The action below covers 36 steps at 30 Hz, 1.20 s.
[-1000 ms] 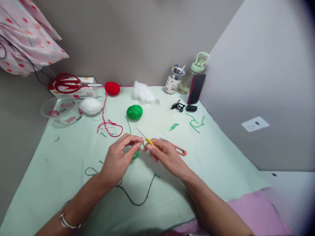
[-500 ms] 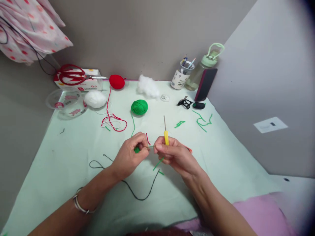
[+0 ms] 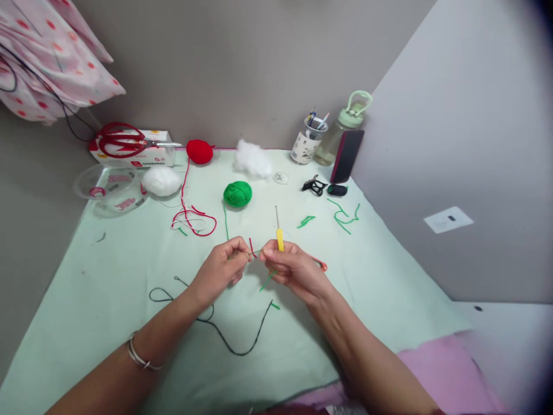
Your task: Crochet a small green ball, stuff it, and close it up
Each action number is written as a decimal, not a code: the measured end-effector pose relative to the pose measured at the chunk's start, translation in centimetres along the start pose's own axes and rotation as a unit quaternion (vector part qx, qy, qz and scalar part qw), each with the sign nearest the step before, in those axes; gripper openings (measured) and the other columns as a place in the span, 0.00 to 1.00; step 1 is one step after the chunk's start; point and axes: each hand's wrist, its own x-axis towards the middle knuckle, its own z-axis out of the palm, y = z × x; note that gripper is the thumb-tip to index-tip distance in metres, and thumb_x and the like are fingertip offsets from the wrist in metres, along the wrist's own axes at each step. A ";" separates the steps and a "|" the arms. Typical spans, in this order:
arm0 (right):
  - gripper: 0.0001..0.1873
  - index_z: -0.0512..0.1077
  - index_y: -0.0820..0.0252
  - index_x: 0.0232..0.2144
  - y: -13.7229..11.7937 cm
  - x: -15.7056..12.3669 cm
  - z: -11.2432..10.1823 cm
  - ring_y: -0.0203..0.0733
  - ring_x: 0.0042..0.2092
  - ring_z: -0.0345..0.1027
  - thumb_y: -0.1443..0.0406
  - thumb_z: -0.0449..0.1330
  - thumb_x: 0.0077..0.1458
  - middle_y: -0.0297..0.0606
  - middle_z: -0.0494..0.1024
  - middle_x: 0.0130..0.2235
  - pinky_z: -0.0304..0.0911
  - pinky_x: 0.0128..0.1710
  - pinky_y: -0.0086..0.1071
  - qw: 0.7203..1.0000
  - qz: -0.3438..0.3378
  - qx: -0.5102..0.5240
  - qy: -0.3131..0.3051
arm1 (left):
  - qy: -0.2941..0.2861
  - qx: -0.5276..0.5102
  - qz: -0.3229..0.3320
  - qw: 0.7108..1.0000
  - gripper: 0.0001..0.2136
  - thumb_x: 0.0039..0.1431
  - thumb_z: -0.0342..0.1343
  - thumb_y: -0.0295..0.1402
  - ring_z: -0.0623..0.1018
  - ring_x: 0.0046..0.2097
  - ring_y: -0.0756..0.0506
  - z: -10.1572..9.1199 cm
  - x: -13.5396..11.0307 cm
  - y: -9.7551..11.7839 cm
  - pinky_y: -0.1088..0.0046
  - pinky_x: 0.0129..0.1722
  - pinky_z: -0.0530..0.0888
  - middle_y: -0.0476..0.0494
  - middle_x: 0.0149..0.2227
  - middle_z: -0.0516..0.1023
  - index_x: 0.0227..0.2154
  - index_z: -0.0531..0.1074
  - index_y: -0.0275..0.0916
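My left hand [image 3: 220,268] is closed in a pinch on a thin strand of green yarn [image 3: 256,252]. The strand runs the short gap to my right hand [image 3: 294,268], whose thumb and fingers pinch its other side. A crochet hook with a yellow handle [image 3: 280,239] is held in my right hand, its metal tip pointing up and away. Below the right fingers hangs a loose green yarn end [image 3: 268,280]. A short red yarn piece [image 3: 252,246] lies on the table just beyond the strand. Whatever else sits inside the left fingers is hidden.
Beyond my hands lie a green yarn ball [image 3: 237,194], a red yarn ball [image 3: 199,151], a white yarn ball [image 3: 162,181] and white stuffing [image 3: 253,158]. Red-handled scissors [image 3: 123,140] rest on a box. A phone [image 3: 347,155] leans against a bottle [image 3: 329,144]. Dark cord [image 3: 235,351] lies nearer me.
The view has shifted slightly. My left hand has turned, so the green bit showing in its fingers before is now hidden. Both hands still hold the strand, and the hook stays in my right.
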 end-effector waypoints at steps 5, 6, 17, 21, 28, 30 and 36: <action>0.17 0.71 0.59 0.28 -0.7 0.4 -1.3 0.31 0.25 0.46 0.52 0.63 0.57 0.25 0.57 0.23 0.43 0.26 0.31 0.958 -0.124 -0.250 0.071 | 0.000 -0.099 -0.024 0.995 0.07 0.54 0.60 0.33 0.56 0.20 0.56 0.4 -0.2 0.2 0.79 0.21 0.62 0.59 0.18 0.59 0.27 0.69 0.38; 0.17 0.70 0.59 0.28 -1.0 0.3 -1.7 0.32 0.26 0.47 0.52 0.62 0.59 0.25 0.58 0.23 0.45 0.27 0.31 0.942 -0.143 -0.289 0.094 | 0.001 -0.120 -0.026 0.992 0.07 0.54 0.60 0.33 0.56 0.20 0.56 0.4 -0.4 0.4 0.79 0.21 0.63 0.58 0.19 0.59 0.27 0.69 0.38; 0.18 0.72 0.62 0.56 -4.6 -0.7 -6.0 0.54 0.50 0.74 0.65 0.51 0.68 0.56 0.76 0.55 0.61 0.40 0.38 0.645 -0.078 -0.716 0.255 | 0.079 -0.238 -0.011 0.968 0.06 0.53 0.65 0.27 0.67 0.25 0.56 -1.4 -1.8 1.7 0.80 0.27 0.73 0.52 0.30 0.71 0.28 0.72 0.36; 0.11 0.76 0.56 0.46 -4.2 -2.0 -6.4 0.49 0.45 0.76 0.60 0.57 0.67 0.43 0.81 0.44 0.60 0.38 0.35 0.647 -0.049 -0.734 0.200 | 0.087 -0.245 -0.007 0.966 0.04 0.55 0.65 0.27 0.71 0.27 0.55 -1.7 -2.0 1.6 0.79 0.33 0.78 0.52 0.30 0.72 0.30 0.75 0.35; 0.11 0.75 0.56 0.37 -2.6 -3.4 -5.7 0.40 0.34 0.69 0.65 0.53 0.69 0.40 0.77 0.40 0.55 0.33 0.33 0.626 -0.055 -0.773 0.090 | 0.067 -0.245 0.017 0.967 0.05 0.57 0.66 0.29 0.76 0.34 0.53 -1.4 -2.1 1.3 0.76 0.41 0.80 0.49 0.33 0.75 0.31 0.76 0.36; 0.15 0.74 0.56 0.34 -2.7 -3.4 -5.4 0.39 0.32 0.67 0.64 0.50 0.70 0.39 0.76 0.37 0.55 0.33 0.34 0.642 -0.065 -0.760 0.082 | 0.059 -0.236 0.018 0.970 0.05 0.58 0.66 0.30 0.75 0.33 0.53 -1.4 -2.3 1.4 0.78 0.39 0.79 0.50 0.31 0.74 0.31 0.76 0.36; 0.15 0.76 0.58 0.36 -2.7 -2.8 -5.3 0.45 0.36 0.72 0.64 0.50 0.70 0.44 0.78 0.39 0.57 0.36 0.36 0.644 -0.077 -0.750 0.134 | 0.019 -0.176 0.023 0.984 0.09 0.60 0.67 0.35 0.67 0.25 0.56 -0.8 -3.5 1.9 0.80 0.26 0.71 0.51 0.29 0.71 0.33 0.79 0.33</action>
